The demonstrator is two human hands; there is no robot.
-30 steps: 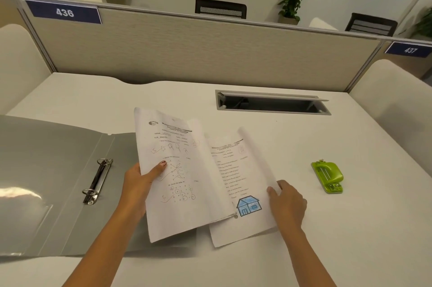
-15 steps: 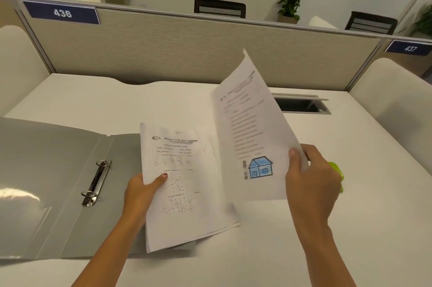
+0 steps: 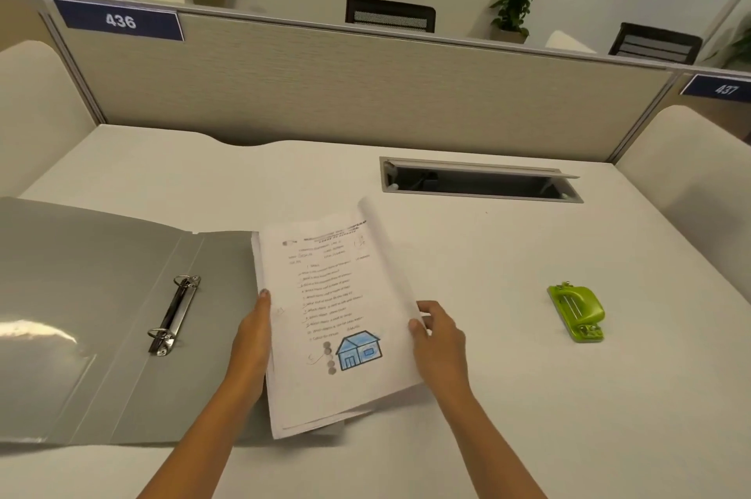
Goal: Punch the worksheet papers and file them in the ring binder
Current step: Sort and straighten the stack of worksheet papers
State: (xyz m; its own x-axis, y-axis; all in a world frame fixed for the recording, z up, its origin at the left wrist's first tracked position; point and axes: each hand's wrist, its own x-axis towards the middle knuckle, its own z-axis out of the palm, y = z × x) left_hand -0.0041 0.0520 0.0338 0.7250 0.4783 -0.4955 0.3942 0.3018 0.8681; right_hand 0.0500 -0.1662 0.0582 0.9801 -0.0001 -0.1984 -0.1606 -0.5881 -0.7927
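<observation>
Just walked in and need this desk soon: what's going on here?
A person is sorting worksheets for filing. Both hands hold a small stack of papers on the white desk: the left hand at its left edge, the right hand at its right edge. The top sheet shows a blue house drawing. A grey ring binder lies open to the left, and a green hole punch sits untouched on the right.

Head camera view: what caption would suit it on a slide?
Both hands, left hand and right hand, square the worksheet stack between open ring binder and green hole punch.
</observation>
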